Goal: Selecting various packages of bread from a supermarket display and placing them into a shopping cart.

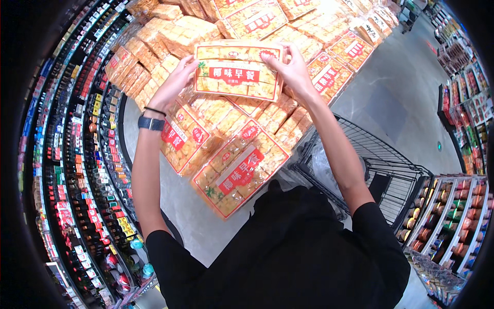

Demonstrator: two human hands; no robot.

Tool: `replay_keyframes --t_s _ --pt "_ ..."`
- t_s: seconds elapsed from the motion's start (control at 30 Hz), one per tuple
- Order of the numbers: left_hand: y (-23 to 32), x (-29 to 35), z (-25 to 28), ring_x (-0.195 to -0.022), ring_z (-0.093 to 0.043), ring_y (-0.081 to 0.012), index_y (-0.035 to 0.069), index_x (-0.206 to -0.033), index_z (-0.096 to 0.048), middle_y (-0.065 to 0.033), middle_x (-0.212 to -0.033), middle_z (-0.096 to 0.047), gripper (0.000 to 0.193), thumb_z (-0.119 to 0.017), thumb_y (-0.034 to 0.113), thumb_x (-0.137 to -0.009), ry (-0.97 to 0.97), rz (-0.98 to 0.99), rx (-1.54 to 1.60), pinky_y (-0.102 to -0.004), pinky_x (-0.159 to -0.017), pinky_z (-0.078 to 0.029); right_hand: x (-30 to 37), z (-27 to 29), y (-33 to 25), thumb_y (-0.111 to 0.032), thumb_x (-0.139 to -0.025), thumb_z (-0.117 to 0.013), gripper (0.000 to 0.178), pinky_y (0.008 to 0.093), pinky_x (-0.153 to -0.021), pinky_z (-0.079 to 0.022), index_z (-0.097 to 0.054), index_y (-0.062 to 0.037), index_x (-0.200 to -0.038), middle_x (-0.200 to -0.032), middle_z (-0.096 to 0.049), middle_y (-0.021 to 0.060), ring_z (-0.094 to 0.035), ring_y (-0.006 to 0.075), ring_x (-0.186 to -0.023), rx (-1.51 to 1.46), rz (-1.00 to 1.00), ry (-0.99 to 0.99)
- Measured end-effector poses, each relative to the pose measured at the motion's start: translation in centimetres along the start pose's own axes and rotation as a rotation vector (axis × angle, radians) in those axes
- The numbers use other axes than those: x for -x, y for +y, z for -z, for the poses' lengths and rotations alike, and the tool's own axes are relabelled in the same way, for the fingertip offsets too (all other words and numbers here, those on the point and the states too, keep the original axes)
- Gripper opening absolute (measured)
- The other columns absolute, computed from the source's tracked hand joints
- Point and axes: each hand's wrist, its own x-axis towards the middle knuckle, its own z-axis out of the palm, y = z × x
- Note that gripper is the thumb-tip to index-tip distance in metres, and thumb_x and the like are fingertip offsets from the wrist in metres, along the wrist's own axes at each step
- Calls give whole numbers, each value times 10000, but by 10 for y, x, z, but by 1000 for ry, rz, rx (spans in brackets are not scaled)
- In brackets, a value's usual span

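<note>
1. Here we are at the pile of packs (185,33), and both hands are on one pack (234,87), a flat bread pack in clear wrap with a red border and a red label across its middle.
2. The left hand (178,78) has the left edge, closed on it, fingertips at the upper left; how the fingers sit behind, I cannot tell.
3. Over to the right hand (294,69): it is closed on the upper right corner, thumb laid across the front, the other fingers mostly hidden.
4. The pack itself is held up in front of the pile, label facing the wearer, tilted slightly down to the right.
5. Below it, a larger pack (242,170) lies slanted at the pile's near edge.
6. On the left wrist, a dark watch (151,122)!
7. Right of the body stands a black wire cart (381,188) on the grey floor (383,116), with stocked shelves (72,170) curving along the left.
</note>
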Motion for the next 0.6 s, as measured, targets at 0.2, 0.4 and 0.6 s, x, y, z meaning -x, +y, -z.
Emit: replay_keyframes --t_s 0.2,0.4,0.6 --pt "-6 -41 -31 -1376 -487 -242 -6 -1547 -353 -169 -1494 -514 727 -521 489 -1041 42 -81 -162 -370 -1150 -358 20 -8 55 -288 -925 -797 572 319 -820 -570 -472 2 -1296 -1118 -657 130 -678 170 -955 212 34 216" --pt "-31 -83 -31 -1358 -529 -276 -88 -1472 -435 -237 -1466 -547 686 -573 411 -1021 -63 -91 -436 -368 -1136 -400 56 -14 80 -304 -992 -714 504 250 -856 -484 -459 -34 -1333 -1099 -607 68 -583 116 -963 -117 -204 198" --pt "-9 -70 -35 -1230 -607 -213 -55 -1394 -545 -171 -1336 -649 518 -610 284 -1008 -211 -191 -466 -333 -1064 -464 70 18 38 -260 -984 -712 820 368 -977 -538 -233 11 -1593 -1209 -656 200 -666 286 -1085 53 -429 -75"
